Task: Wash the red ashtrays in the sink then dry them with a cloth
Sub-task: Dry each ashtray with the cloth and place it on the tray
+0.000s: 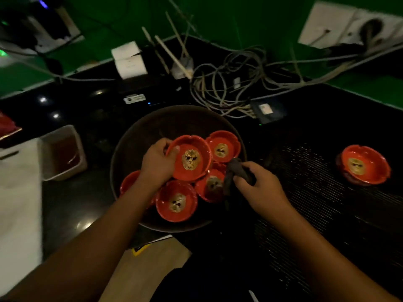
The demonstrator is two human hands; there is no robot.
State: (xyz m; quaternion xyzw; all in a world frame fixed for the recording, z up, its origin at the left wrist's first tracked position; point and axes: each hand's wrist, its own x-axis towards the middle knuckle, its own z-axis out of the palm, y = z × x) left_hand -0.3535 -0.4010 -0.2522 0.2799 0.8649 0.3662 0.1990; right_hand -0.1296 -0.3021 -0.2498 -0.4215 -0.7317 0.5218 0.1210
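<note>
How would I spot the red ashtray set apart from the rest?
Start at the round dark basin in the middle. Look right across the ribbed black mat: one red ashtray sits there alone, outside the basin where the others lie.

Red gold-emblem ashtrays (176, 201) in round basin (133, 136), dark cloth (236, 171) beside

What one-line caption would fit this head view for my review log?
Left hand holds a red ashtray over other ashtrays in a round basin; right hand grips a dark cloth.

Dim light: a green wall (130, 18) behind a glossy black counter (72, 110) strewn with tangled cables (229, 83).
</note>
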